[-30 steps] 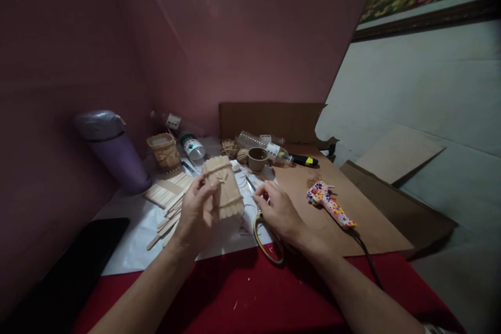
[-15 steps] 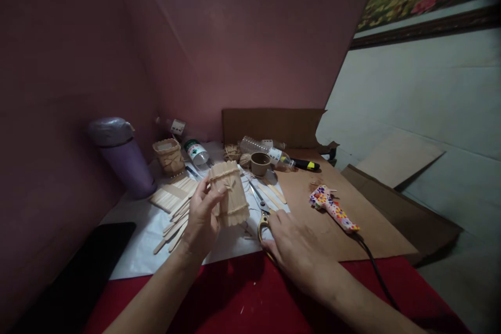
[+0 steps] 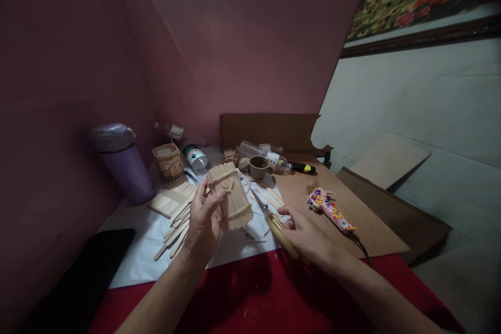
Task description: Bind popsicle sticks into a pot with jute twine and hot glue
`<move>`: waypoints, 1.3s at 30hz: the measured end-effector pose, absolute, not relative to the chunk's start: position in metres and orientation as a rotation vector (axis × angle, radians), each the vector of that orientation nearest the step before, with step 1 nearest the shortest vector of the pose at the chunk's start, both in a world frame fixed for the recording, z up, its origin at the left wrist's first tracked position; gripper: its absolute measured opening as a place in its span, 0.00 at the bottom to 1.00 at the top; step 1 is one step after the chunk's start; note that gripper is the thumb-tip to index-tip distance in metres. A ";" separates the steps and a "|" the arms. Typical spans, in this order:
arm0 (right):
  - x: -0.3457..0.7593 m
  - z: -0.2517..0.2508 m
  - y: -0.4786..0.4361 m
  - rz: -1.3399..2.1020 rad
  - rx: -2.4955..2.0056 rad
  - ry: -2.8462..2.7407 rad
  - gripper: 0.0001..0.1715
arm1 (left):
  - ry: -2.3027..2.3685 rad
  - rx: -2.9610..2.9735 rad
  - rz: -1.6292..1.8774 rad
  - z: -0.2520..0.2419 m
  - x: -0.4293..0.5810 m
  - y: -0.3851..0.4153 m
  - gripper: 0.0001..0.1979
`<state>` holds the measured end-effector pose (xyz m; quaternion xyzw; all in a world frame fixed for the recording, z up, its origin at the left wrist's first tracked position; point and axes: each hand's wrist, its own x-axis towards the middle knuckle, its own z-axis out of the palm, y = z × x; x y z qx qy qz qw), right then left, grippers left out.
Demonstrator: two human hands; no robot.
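My left hand (image 3: pixel 205 222) grips the wooden-stick piece (image 3: pixel 233 201) above the table (image 3: pixel 235 297), towards its front edge; to its right the scissors (image 3: pixel 280 231), handles just tipped up, are gripped by my right hand (image 3: pixel 311 235); both hands are now occupied.

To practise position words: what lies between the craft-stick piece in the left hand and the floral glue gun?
The head view shows the scissors, the right hand holding them, and loose craft sticks.
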<state>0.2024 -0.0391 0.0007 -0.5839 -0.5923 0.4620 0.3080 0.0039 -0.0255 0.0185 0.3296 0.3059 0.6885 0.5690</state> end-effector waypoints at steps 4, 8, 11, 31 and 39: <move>0.207 0.002 -0.061 1.378 -1.335 -1.309 0.30 | 0.691 0.777 1.634 0.017 0.003 -0.024 0.25; 0.209 0.004 -0.087 1.284 -1.334 -1.382 0.30 | 0.656 0.803 1.612 0.014 0.005 -0.024 0.23; 0.208 0.006 -0.100 1.129 -1.373 -1.637 0.28 | 0.659 0.809 1.627 0.012 0.006 -0.025 0.23; 0.224 0.006 -0.102 0.066 -1.134 -2.246 0.30 | 0.678 0.809 1.742 0.007 0.006 -0.019 0.27; 0.224 0.008 -0.099 -0.149 -1.075 -2.258 0.26 | 0.689 0.794 1.690 0.008 0.007 -0.021 0.28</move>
